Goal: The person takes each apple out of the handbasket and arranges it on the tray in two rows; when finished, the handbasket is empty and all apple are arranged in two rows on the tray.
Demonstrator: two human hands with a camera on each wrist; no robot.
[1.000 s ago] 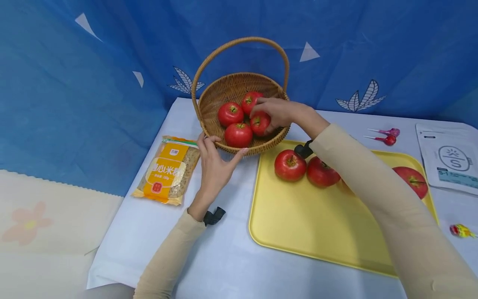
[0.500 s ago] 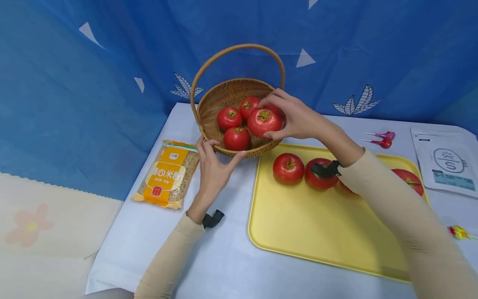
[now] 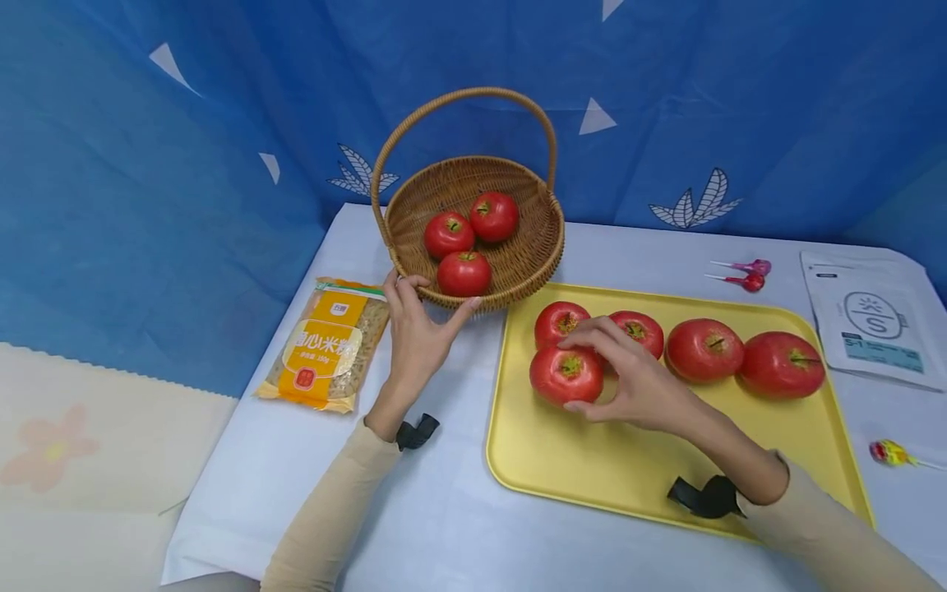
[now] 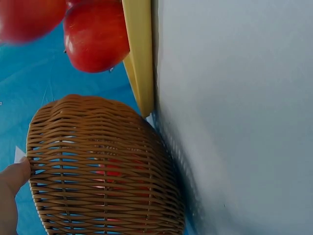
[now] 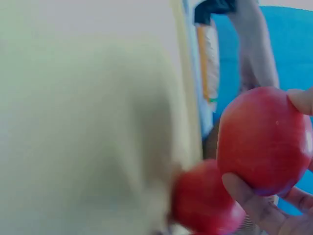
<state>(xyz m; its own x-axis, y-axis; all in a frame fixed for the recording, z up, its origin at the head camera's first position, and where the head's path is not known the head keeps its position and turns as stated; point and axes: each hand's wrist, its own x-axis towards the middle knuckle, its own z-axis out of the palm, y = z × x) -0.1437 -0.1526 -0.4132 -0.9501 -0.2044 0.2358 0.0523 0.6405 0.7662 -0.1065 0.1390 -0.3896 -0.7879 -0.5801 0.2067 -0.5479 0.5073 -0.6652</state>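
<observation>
The right hand [image 3: 636,386] is curling its grip round a red apple [image 3: 565,375], thumb on the near side and fingers over the top, and is holding it at the left end of the yellow tray [image 3: 636,469], close to the tray's left rim; whether the apple is resting on the tray floor or hanging just above it cannot be told, and in the blurred right wrist view the same apple [image 5: 264,139] is sitting between a fingertip and the thumb. Just behind it a row of four apples is running along the tray's far edge, the leftmost [image 3: 560,319] nearly touching the held one, then a second [image 3: 638,330], a third [image 3: 704,349] and a fourth [image 3: 783,364] near the right rim. The near half of the tray is lying bare, giving open room toward the person. The left hand [image 3: 418,329] is spreading an open grip, fingers straight, against the near left rim of the wicker basket [image 3: 533,247], thumb and fingers touching the weave. Three apples [image 3: 464,273] are lying in the basket's left half. The basket's near rim is standing just beside the tray's far left corner, a narrow gap between them. A noodle packet [image 3: 325,344] is lying on the counter [image 3: 444,510] left of the left hand, near the counter's left edge.
</observation>
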